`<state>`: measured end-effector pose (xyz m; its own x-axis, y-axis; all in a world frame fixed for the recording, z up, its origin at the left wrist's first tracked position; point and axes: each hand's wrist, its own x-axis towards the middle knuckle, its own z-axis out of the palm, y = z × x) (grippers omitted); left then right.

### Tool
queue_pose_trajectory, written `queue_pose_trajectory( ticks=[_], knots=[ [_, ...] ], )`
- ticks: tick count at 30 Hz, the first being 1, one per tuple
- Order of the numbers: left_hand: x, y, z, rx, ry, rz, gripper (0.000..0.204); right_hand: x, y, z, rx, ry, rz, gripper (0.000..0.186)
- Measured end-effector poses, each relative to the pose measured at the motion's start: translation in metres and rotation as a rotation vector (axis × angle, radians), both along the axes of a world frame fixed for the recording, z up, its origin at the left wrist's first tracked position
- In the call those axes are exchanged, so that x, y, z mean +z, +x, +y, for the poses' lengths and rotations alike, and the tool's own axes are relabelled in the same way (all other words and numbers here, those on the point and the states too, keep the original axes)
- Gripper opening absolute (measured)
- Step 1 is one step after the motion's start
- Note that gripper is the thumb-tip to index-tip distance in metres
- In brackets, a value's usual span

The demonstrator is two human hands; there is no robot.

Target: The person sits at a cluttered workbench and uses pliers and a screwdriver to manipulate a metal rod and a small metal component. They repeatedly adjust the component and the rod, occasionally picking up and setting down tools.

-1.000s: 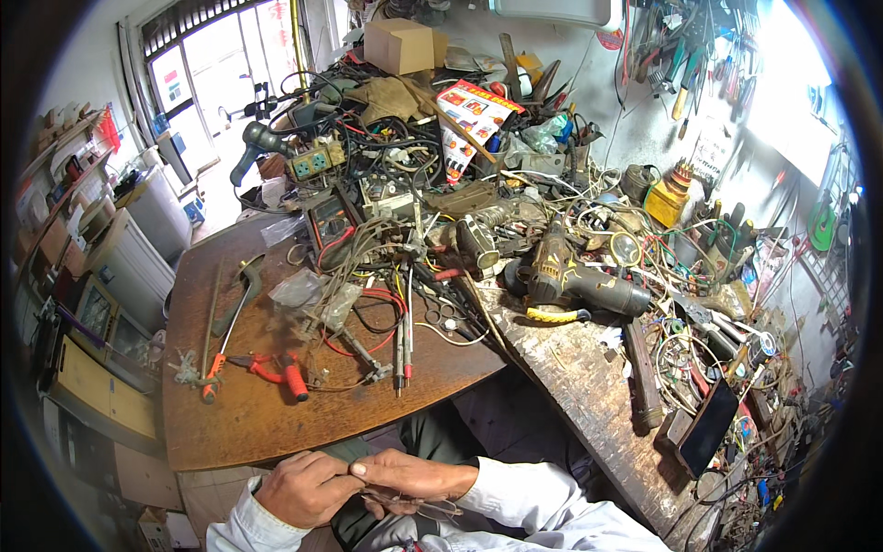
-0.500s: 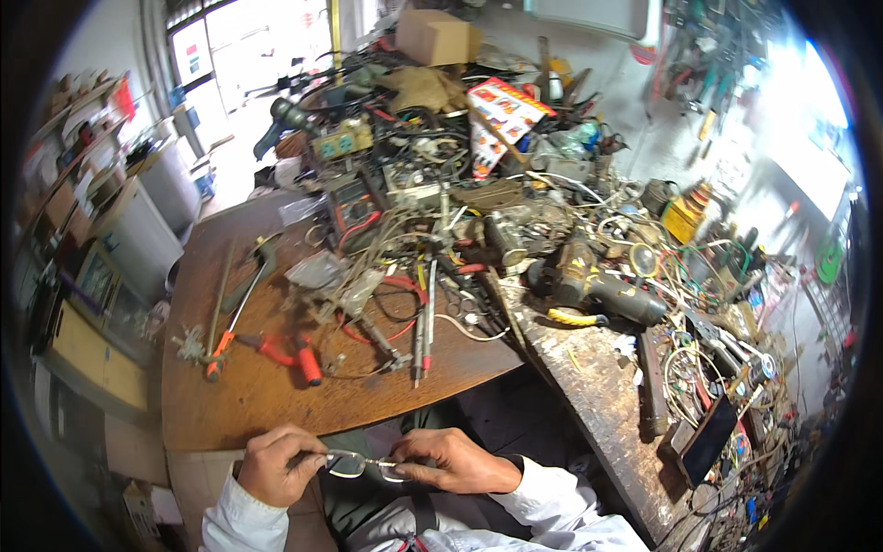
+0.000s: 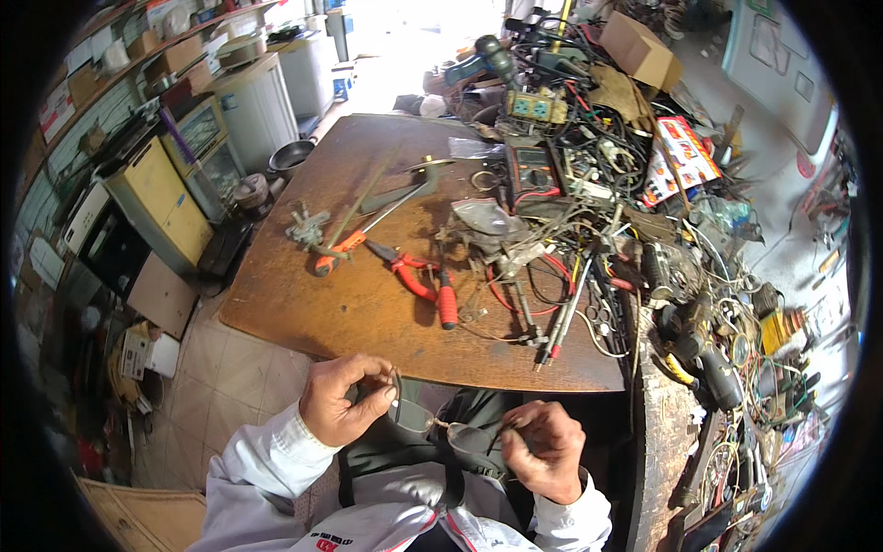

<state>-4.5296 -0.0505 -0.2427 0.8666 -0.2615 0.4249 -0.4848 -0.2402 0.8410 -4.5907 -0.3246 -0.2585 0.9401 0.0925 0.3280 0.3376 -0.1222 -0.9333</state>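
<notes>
A pair of eyeglasses [image 3: 414, 419] with thin rims hangs between my two hands, just off the near edge of the wooden table and above my lap. My left hand [image 3: 342, 402] pinches the left end of the frame between thumb and fingers. At the opposite end, my right hand [image 3: 546, 451] is closed on the side of the frame, its thumb and forefinger together. Both lenses show, with the bridge between them. On the table beyond lie pliers with red handles [image 3: 445, 299] and a long screwdriver with an orange handle [image 3: 342, 250].
The brown wooden table [image 3: 303, 308] carries a multimeter [image 3: 533, 170], test leads and a heap of cables toward the right. A worn side bench [image 3: 664, 419] holds a dark power drill [image 3: 713, 354] and more tools. Old cabinets [image 3: 184, 207] stand at the left.
The view has swung left, so the table sits further right in the picture. My hands are further apart, and the glasses between them are turned so that both lenses show more.
</notes>
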Motion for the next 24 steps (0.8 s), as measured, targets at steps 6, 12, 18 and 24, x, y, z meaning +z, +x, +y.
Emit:
queue_pose_trajectory(
  ticks=[6, 12, 18, 24],
  knots=[
    [0.015, -0.001, 0.004, 0.175, 0.261, -0.376, 0.045, 0.027, 0.013, 0.017, -0.201, -0.376, -0.322, 0.039],
    [0.028, -0.005, 0.018, 0.299, 0.182, -0.389, 0.02, 0.047, 0.019, 0.033, -0.29, -0.449, -0.326, 0.026],
    [0.058, -0.019, 0.021, 0.179, -0.414, -0.151, 0.015, 0.074, 0.024, 0.056, -0.307, -0.158, -0.305, 0.014],
    [0.106, -0.037, 0.03, 0.062, -0.583, -0.497, 0.009, 0.125, 0.005, 0.052, -0.129, 0.185, -0.426, 0.017]
  ],
)
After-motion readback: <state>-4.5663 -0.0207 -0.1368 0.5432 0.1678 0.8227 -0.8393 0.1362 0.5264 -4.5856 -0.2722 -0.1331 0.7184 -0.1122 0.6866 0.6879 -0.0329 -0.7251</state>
